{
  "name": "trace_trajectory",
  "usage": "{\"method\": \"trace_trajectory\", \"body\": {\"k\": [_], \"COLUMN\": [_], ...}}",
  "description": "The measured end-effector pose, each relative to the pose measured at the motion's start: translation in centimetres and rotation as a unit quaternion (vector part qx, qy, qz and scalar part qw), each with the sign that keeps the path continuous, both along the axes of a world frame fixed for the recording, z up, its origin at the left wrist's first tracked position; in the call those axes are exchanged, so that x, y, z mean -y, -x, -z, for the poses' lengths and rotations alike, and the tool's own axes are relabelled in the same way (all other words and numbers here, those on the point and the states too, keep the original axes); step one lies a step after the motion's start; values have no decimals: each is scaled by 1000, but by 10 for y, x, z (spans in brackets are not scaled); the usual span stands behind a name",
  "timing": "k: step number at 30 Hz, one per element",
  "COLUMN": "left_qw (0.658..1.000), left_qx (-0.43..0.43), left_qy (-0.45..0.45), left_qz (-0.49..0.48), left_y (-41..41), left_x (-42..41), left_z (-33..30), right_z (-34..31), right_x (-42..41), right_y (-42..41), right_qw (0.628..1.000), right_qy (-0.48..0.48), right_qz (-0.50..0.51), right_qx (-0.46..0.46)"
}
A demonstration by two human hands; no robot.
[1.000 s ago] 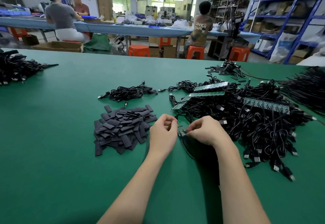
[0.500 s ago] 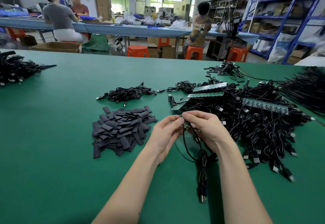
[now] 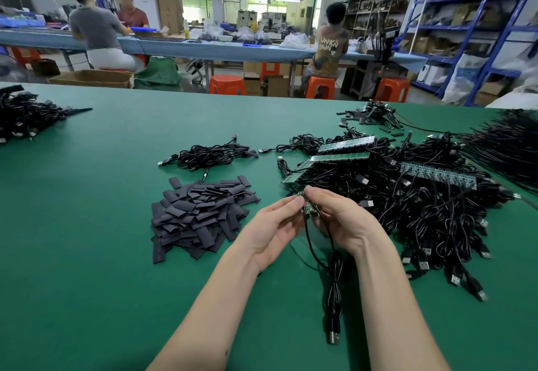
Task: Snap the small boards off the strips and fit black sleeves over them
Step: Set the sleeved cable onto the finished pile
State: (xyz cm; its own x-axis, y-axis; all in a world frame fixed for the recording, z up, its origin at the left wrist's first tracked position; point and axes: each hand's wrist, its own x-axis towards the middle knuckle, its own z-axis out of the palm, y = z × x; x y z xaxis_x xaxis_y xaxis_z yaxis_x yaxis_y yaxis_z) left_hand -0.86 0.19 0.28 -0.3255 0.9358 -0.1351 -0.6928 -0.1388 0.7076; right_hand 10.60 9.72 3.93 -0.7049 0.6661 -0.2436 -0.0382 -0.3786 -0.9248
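While both hands (image 3: 308,219) pinch it, small green board (image 3: 307,207), black cable (image 3: 334,277) dangling beneath

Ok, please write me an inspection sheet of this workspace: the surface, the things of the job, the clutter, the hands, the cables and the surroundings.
Surface: green table, bare near the front left.
Job's things: pile of black sleeves left of the hands; green board strips lying on the cable heap; small board held up between both hands.
Clutter: loose sleeves at the far right.
Hands: left hand and right hand both pinch the small board.
Cables: big cable heap at right; small bundle behind the sleeves; another pile far left; one cable hangs from the held board.
Surroundings: people seated at a blue bench; orange stools; blue shelves at right.
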Motion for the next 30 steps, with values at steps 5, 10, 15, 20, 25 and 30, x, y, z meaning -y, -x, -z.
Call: {"method": "trace_trajectory", "body": {"k": [5,10,15,20,25,30], "left_qw": [1000,997,1000,856,903,981], "left_qx": [28,81,-4,-459,-344,-131], "left_qy": [1,-14,-10,139,127,41], "left_qz": [-4,4,-29,-190,-225,-136], "left_y": [-7,-11,-14,-22,-25,-22], "left_x": [-3,-3,-10,-13,-6,20], "left_z": [-2,-4,-6,3,-5,-12], "right_z": [-1,2,-11,-44,-52,-22], "right_x": [3,1,2,-1,23,30], "right_y": [0,2,-6,-15,6,34], "right_qw": [996,979,995,993,992,969], "right_qy": [84,186,71,-116,-123,-213], "right_qz": [10,29,46,10,-13,117], "right_qx": [-23,-75,-50,-30,-26,35]}}
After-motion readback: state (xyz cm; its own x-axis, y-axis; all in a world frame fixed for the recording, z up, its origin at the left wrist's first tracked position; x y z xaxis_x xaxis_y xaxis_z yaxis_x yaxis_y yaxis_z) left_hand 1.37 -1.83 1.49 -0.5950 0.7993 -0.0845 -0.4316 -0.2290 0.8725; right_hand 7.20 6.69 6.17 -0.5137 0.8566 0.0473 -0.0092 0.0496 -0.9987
